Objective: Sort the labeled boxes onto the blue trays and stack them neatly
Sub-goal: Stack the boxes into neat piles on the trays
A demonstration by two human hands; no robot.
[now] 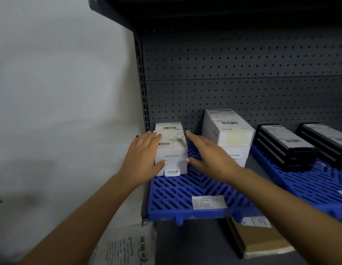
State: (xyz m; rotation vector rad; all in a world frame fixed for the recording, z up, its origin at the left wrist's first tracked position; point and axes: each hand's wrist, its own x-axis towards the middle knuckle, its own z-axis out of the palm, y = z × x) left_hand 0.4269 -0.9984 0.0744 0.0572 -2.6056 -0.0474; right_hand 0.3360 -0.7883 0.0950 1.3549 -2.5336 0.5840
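A small white labeled box (171, 150) sits at the back-left corner of the left blue tray (177, 196), barcode label facing up, its hang tab pointing toward the front edge. The left hand (142, 159) is pressed flat along the box's left side: fingers extended over the top-left edge, thumb hooked across the front face. No closed grip there, just an open hand laid against it. The right hand (210, 153) is on the other side, fingers spread and straight, its thumb tip touching the box's front-right edge while the fingertips (188, 132) reach past the back-right corner; whether they touch the box, I cannot tell. So the box lies between the two open hands.

Just beside the right hand, toward the tray's back-right corner, stands a taller stack of white boxes (228, 134). A paper label (209, 202) lies near the tray's front edge. On the neighbouring blue tray (309, 186) to the right, two stacks of black boxes (286, 146) stand side by side against the grey pegboard (242, 64).
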